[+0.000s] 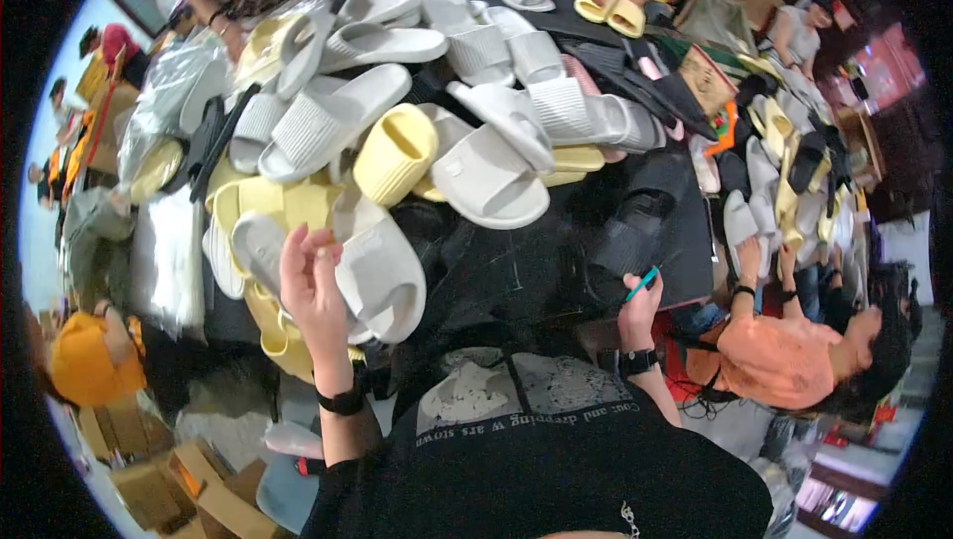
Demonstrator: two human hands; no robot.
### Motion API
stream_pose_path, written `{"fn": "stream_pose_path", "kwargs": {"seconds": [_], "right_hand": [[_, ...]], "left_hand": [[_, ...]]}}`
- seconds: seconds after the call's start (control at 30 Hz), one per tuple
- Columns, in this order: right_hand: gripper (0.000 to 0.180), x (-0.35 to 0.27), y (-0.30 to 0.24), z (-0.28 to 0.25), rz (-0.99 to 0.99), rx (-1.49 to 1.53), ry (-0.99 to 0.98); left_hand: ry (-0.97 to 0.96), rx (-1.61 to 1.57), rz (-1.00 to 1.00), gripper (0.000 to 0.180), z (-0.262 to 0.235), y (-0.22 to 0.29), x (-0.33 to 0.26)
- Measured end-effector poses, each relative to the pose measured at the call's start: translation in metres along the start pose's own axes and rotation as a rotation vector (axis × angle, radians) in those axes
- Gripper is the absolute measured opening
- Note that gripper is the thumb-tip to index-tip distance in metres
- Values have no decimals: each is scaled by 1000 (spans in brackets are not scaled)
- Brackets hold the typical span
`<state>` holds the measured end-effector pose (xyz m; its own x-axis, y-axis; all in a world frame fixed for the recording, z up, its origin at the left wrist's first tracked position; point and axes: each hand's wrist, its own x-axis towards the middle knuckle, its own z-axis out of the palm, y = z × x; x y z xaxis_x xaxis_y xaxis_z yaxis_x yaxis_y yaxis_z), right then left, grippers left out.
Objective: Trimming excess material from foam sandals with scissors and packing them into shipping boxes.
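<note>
My left hand [312, 281] is raised over the near left of the pile with its fingers loosely bent and apart. Nothing clear shows in it. Just beside it lie a large light-grey slide sandal [382, 276] and several yellow slides [278, 203]. My right hand [640, 313], at the table's near edge, is closed round a thin teal tool [642, 283] whose exact kind I cannot make out. Its tip points toward the lower left, close to a pair of black slides [627, 231] on the dark tabletop.
Grey slides [338, 117] and a yellow slide [395, 154] heap across the dark table [496, 266]. Clear plastic bags [169, 251] sit at the left. Across the table a person's hands hold yellow slides [612, 13]. A person in orange [779, 355] works at the right. Cardboard boxes [199, 479] stand lower left.
</note>
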<state>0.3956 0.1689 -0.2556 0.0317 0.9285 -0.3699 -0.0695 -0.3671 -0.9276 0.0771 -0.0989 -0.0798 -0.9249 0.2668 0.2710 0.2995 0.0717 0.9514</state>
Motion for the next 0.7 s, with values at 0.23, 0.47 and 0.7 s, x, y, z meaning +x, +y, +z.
{"fn": "stream_pose_path", "kwargs": {"seconds": [0.23, 0.47, 0.7], "right_hand": [[82, -4, -13, 35, -40, -118, -129], [57, 10, -1, -1, -96, -463, -213], [54, -18, -36, 11, -188, -445, -418]], "left_hand": [[267, 21, -21, 31, -54, -7, -2], [386, 39, -75, 29, -92, -38, -23], [277, 421, -234, 34, -120, -83, -41]]}}
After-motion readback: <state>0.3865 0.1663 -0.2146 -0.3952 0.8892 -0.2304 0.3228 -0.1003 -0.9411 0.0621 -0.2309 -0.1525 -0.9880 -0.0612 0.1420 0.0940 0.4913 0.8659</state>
